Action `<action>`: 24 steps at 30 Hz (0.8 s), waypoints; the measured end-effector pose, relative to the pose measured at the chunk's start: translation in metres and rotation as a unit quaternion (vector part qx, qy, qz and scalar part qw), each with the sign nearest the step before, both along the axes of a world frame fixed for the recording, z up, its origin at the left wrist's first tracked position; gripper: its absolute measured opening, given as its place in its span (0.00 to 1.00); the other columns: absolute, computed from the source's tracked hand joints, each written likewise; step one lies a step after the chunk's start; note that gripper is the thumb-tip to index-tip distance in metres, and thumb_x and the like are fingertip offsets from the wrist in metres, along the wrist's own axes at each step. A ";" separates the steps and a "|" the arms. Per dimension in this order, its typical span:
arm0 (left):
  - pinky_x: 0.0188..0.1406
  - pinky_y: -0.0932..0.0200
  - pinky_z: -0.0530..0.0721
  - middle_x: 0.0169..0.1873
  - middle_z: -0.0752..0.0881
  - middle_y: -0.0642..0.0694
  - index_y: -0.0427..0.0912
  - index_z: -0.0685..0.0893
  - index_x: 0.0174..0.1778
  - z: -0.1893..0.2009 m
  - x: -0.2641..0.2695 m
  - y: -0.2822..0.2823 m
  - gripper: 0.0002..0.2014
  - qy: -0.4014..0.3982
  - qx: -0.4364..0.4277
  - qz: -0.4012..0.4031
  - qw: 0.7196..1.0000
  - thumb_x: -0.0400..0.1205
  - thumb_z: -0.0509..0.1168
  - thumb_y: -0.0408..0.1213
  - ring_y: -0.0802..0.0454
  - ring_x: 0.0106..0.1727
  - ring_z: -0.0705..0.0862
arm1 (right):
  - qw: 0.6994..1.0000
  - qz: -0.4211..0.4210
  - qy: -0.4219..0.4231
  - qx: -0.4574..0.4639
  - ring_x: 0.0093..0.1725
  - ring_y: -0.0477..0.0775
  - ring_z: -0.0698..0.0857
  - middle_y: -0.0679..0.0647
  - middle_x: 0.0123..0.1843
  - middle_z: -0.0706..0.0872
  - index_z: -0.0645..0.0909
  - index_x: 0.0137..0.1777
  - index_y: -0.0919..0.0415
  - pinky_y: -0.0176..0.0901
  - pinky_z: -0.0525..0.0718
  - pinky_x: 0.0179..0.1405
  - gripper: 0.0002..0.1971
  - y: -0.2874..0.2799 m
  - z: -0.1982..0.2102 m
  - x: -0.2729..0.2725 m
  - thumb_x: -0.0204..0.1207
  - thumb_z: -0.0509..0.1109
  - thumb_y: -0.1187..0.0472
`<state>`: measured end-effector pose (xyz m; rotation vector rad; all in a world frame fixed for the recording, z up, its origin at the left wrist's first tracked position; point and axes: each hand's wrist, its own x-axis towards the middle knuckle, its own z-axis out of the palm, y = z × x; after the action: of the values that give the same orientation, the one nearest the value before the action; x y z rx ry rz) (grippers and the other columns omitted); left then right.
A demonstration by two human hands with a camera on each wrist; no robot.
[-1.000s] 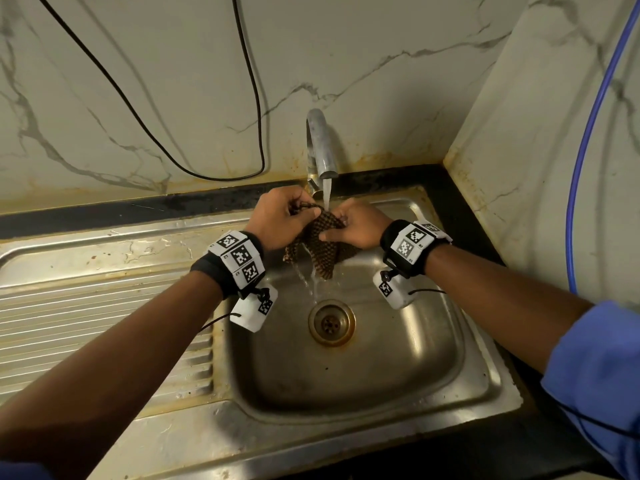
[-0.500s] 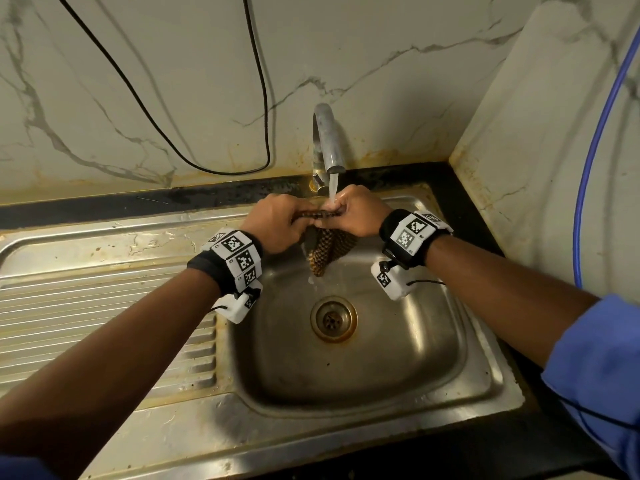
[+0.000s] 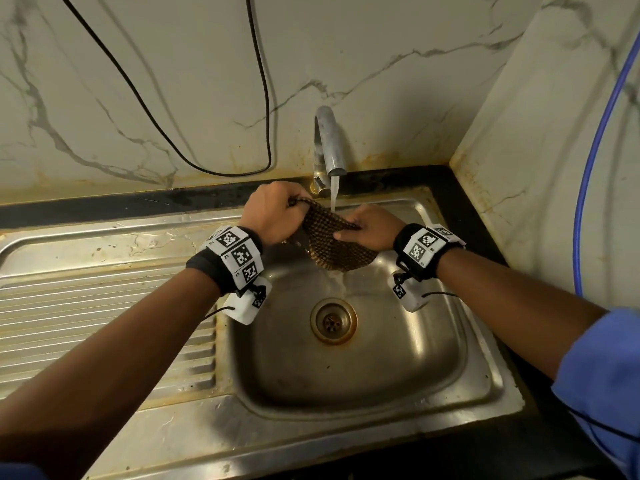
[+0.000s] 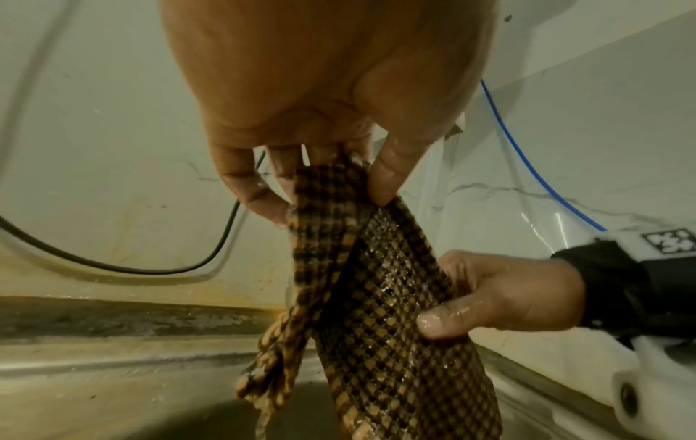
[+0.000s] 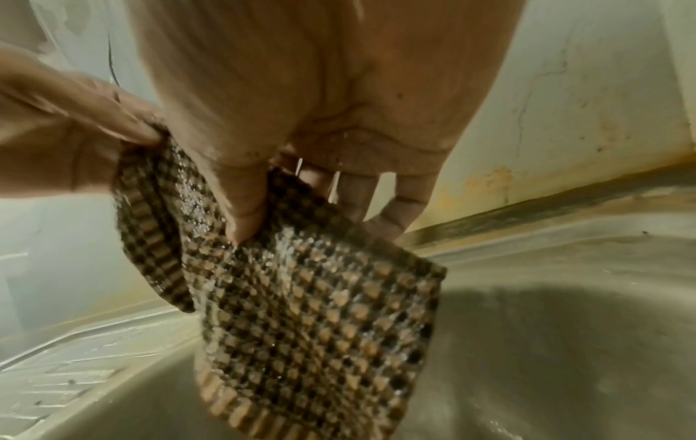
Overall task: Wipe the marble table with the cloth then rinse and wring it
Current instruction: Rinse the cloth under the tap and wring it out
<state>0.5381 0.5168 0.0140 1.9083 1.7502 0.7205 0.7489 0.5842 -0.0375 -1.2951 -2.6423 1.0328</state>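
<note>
A brown and black checkered cloth hangs spread between both hands over the steel sink basin, under water running from the tap. My left hand pinches its upper left edge between thumb and fingers. My right hand grips the right edge, thumb on the near face and fingers behind. The cloth is soaked and glistening, and its lower part dangles into the basin. Water streams off it toward the drain.
A ribbed steel drainboard lies left of the basin. Marble walls stand behind and to the right, with a black cable looping down the back wall and a blue hose on the right wall. A black counter strip borders the sink.
The hands have moved apart: the cloth, bunched together under the tap half a second ago, is now stretched open between them. The left hand is higher, the right lower.
</note>
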 end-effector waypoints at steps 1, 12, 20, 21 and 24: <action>0.49 0.56 0.82 0.43 0.87 0.52 0.49 0.88 0.48 -0.002 -0.002 0.000 0.09 0.005 -0.007 0.011 1.000 0.81 0.61 0.36 0.52 0.49 0.84 | 1.000 0.000 0.009 -0.008 0.44 0.47 0.86 0.48 0.43 0.87 0.83 0.43 0.51 0.42 0.81 0.46 0.09 -0.001 0.002 -0.003 0.81 0.67 0.49; 0.50 0.58 0.81 0.49 0.87 0.51 0.49 0.84 0.57 -0.018 0.008 -0.005 0.12 0.040 -0.051 -0.068 0.996 0.78 0.70 0.39 0.52 0.51 0.85 | 0.996 0.057 0.030 0.063 0.43 0.48 0.86 0.49 0.41 0.89 0.90 0.50 0.57 0.46 0.82 0.51 0.09 0.002 0.036 -0.038 0.75 0.75 0.54; 0.49 0.60 0.80 0.51 0.89 0.50 0.50 0.87 0.58 -0.024 0.002 0.000 0.12 0.071 -0.055 -0.049 0.995 0.82 0.63 0.34 0.52 0.52 0.85 | 0.997 0.043 0.029 0.063 0.43 0.43 0.85 0.43 0.41 0.87 0.90 0.45 0.54 0.35 0.80 0.42 0.08 0.010 0.038 -0.017 0.71 0.78 0.51; 0.50 0.58 0.81 0.51 0.89 0.49 0.50 0.87 0.58 -0.023 0.000 -0.001 0.13 0.072 -0.052 -0.048 0.995 0.82 0.62 0.34 0.51 0.52 0.85 | 0.997 0.045 0.018 0.053 0.42 0.41 0.85 0.42 0.40 0.87 0.88 0.43 0.51 0.35 0.80 0.40 0.06 0.011 0.038 -0.014 0.72 0.78 0.51; 0.49 0.59 0.79 0.51 0.88 0.48 0.46 0.86 0.57 -0.023 -0.002 -0.004 0.12 0.079 -0.063 -0.046 0.994 0.82 0.61 0.32 0.50 0.52 0.84 | 0.999 0.033 -0.018 0.017 0.41 0.38 0.84 0.42 0.38 0.86 0.86 0.41 0.49 0.34 0.79 0.39 0.04 0.014 0.040 -0.004 0.72 0.78 0.53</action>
<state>0.5360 0.5133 -0.0094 1.9914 1.7429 0.4256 0.7450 0.5987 0.0024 -1.2387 -2.7340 0.9781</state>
